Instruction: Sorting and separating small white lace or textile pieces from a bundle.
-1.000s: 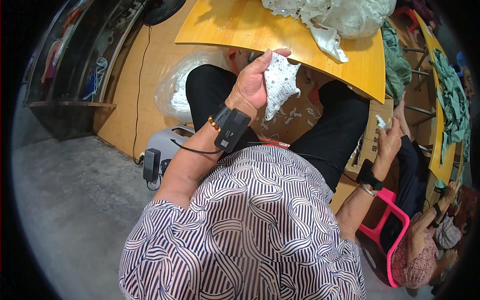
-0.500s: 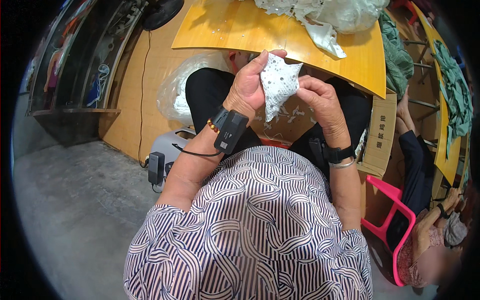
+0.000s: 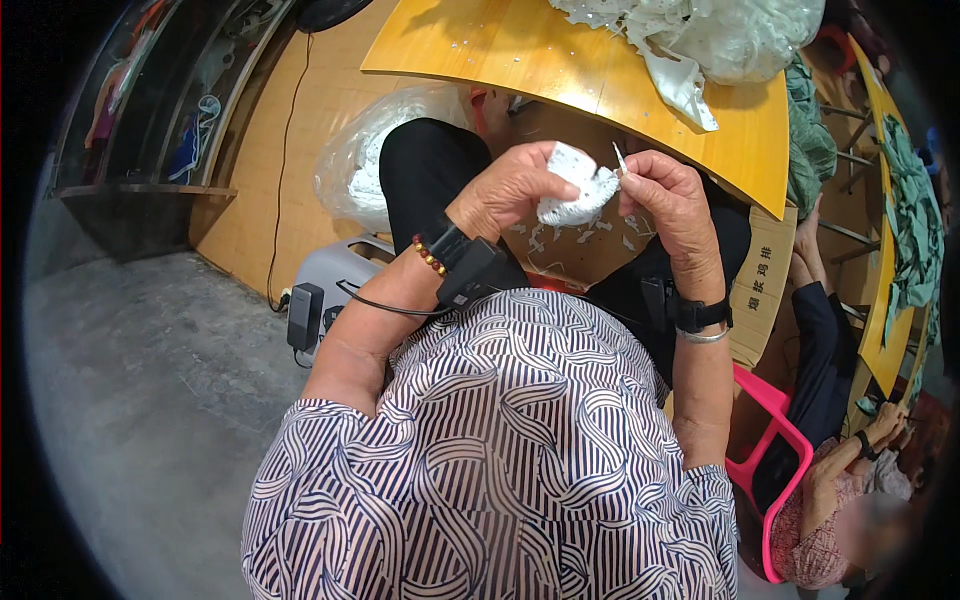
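My left hand (image 3: 508, 190) grips a small white fabric piece (image 3: 572, 208), dotted with dark spots, between thumb and fingers. The piece is bent and partly hidden by that thumb. At its right edge my right hand (image 3: 668, 197) is closed in a pinch on a thin white scrap (image 3: 619, 160) that sticks up above the fingertips. Whether the scrap is still joined to the piece I cannot tell. Both hands are held over my lap, just in front of the table. Below them lie several loose white scraps (image 3: 543, 240).
On the yellow table (image 3: 500, 45) a heap of white material and clear plastic (image 3: 745, 40) stands at the far right. A clear bag of white pieces (image 3: 365, 165) leans by my left knee. A cardboard box (image 3: 765, 290) is at right, near a co-worker's pink chair (image 3: 780, 440) and green cloth (image 3: 905, 220).
The white piece was spread out flat between both hands; now it is bent in my left hand. My right hand has moved slightly right and pinches a thin scrap upright.
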Demonstrator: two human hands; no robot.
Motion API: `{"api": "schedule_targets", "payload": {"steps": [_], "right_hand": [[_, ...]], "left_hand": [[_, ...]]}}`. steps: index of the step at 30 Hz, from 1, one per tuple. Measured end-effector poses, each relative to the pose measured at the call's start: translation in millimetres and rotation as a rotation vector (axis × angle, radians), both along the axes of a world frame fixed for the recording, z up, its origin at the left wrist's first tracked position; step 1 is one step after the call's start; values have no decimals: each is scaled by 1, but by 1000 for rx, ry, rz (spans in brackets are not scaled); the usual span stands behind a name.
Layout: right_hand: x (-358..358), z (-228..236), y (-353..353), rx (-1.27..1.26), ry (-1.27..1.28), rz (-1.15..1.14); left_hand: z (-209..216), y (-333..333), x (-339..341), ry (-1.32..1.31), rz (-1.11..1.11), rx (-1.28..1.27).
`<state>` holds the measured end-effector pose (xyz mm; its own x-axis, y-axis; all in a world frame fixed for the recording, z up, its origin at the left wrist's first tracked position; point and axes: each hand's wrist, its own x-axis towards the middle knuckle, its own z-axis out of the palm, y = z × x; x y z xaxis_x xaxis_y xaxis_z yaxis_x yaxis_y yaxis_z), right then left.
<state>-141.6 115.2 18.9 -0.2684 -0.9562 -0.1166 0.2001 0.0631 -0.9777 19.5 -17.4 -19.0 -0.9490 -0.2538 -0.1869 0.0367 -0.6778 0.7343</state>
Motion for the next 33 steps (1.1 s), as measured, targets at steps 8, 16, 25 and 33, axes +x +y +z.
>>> {"api": "schedule_targets", "payload": {"steps": [8, 16, 25, 33], "right_hand": [[7, 5, -1, 71, 87, 1], [9, 10, -7, 93, 315, 13], [-23, 25, 22, 72, 731, -427], [-77, 29, 115, 651, 1907, -733]], "left_hand": [[6, 15, -9, 20, -36, 204], [14, 19, -15, -155, 6, -147], [15, 16, -10, 77, 44, 68], [11, -7, -13, 250, 137, 341]]}}
